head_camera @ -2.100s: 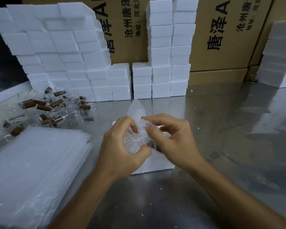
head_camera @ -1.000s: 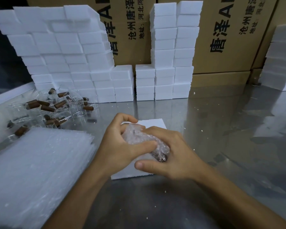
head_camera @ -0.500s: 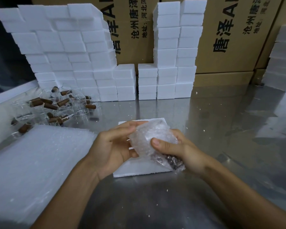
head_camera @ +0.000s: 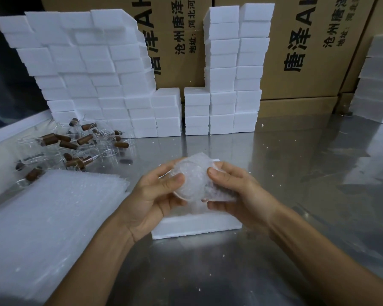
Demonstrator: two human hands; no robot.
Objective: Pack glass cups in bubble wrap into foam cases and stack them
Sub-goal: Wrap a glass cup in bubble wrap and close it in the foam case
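A: Where's the cup (head_camera: pixel 191 182)?

B: Wrapped in bubble wrap, held just above the open case (head_camera: pixel 197 225) on the surface (head_camera: pixel 296 195), so it can likely drop straight in.

A: And the fingers?

B: Left hand (head_camera: pixel 155 195) cradles it, thumb pressed on the wrap; right hand (head_camera: pixel 232 191) pinches the loose end, probably so it won't unroll.

A: Why's the rest laid out that way?

B: Wrap sheets (head_camera: pixel 49 221) lie left and bare cups (head_camera: pixel 75 146) behind them, apparently for easy reach. Stacks (head_camera: pixel 111 89) line the back, against cartons (head_camera: pixel 307 51).
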